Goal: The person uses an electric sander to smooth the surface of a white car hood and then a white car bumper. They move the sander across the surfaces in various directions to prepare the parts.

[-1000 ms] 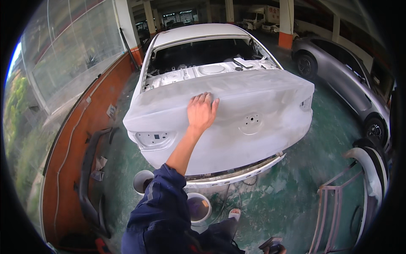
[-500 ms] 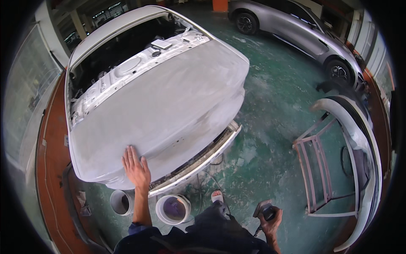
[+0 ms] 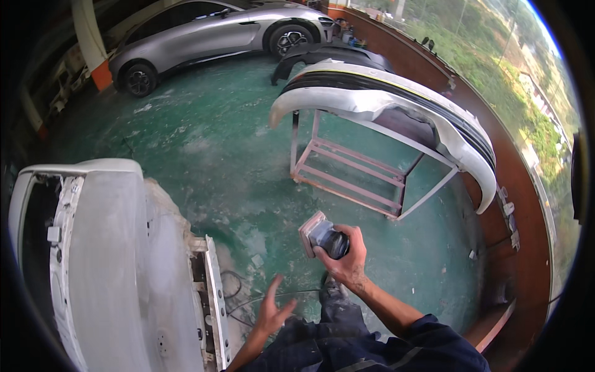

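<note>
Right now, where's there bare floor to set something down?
The widest bare stretch of green floor lies between the silver car, the whitish car and the raised bumper. A smaller patch, dotted with scraps, lies between the right hand and the reddish wall. It's crowded beside the whitish car, where a cable loops.

Colour check from me: my sander (image 3: 323,240) is black and grey, pinkish-tan along the base. My sleeve (image 3: 427,335) is navy with a grey stripe. Floor (image 3: 198,149) green, whitish smudges. Bumper (image 3: 347,102) white and grey, black band, thin yellow line. Stand (image 3: 359,157) dusty pink and pale grey. Car shell (image 3: 108,248) patchy grey-white. Parked car (image 3: 204,37) silver-grey. Wall (image 3: 532,248) reddish-brown.
</note>
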`<state>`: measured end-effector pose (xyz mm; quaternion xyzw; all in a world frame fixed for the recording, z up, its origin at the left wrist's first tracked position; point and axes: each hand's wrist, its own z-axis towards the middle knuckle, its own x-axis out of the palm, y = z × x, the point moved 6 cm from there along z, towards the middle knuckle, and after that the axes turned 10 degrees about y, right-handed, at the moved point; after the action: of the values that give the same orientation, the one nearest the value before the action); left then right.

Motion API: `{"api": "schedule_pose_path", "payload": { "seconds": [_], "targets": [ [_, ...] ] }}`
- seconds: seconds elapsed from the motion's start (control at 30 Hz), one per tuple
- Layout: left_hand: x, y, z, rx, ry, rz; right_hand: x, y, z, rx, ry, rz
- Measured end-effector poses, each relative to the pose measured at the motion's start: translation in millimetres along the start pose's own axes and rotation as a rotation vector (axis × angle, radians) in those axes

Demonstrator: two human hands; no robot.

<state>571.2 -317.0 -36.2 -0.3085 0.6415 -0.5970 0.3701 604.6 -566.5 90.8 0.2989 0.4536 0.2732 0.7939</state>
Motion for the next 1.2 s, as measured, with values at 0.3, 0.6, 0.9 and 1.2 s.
{"api": "schedule_pose_path", "payload": {
  "seconds": [0.3, 0.6, 0.9, 1.2],
  "targets": [
    [154.5, -0.5, 207.0, -0.09, 0.455, 0.016, -77.4, -134.5, 101.9, 0.38, -0.12, 0.39],
    [155.0, 97.6, 342.9, -0.305, 0.611, 0.478, -229.7, -349.4, 155.0, 0.626, -0.852, 0.486],
    [82.4, 197.3, 471.0, -0.305, 0.291, 0.664, -290.6, -391.7, 244.3, 0.501, -0.954, -0.285],
    [-108.8, 218.0, 621.6, -0.434, 0.474, 0.955, -95.4, -361.9, 413.8, 0.527, -0.677, -0.254]
  ]
}}
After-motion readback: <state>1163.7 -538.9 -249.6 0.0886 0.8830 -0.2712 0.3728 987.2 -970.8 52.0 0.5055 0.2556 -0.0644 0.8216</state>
